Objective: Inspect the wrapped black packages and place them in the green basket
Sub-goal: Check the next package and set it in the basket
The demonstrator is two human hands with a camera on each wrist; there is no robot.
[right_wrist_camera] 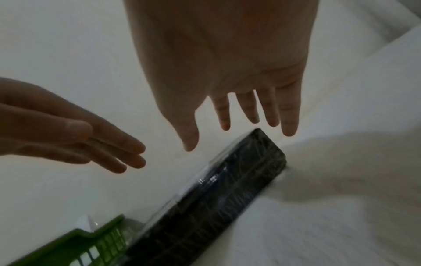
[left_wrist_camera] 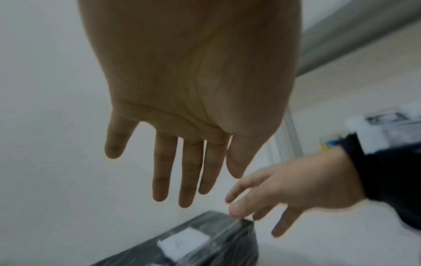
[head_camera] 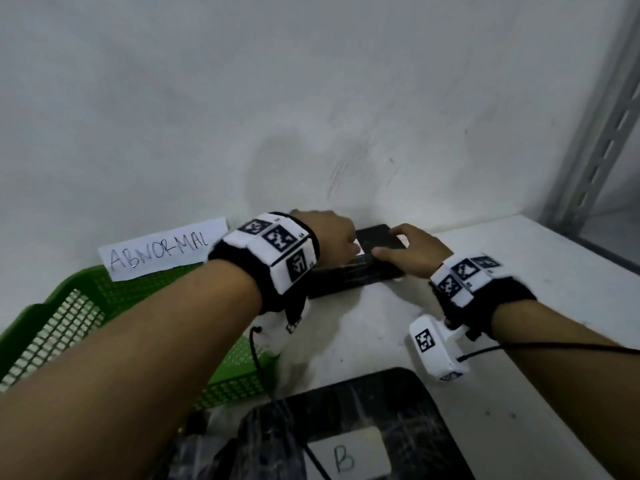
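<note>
A wrapped black package (head_camera: 375, 237) lies on the white table against the wall; the left wrist view shows a white label on its top (left_wrist_camera: 205, 243), and the right wrist view shows its long side (right_wrist_camera: 227, 189). My left hand (head_camera: 329, 233) reaches over its left end with straight fingers (left_wrist_camera: 196, 180), just above it. My right hand (head_camera: 412, 251) is at its right end with fingers spread (right_wrist_camera: 227, 117), close to or touching the top edge. The green basket (head_camera: 86, 289) stands left of the package, its rim next to the package's end (right_wrist_camera: 75, 237).
A paper label reading ABNORMAL (head_camera: 162, 249) is stuck on the wall above the basket. Another wrapped black package with a white label marked B (head_camera: 349, 455) lies at the near edge. A grey metal shelf upright (head_camera: 595, 133) rises at the right.
</note>
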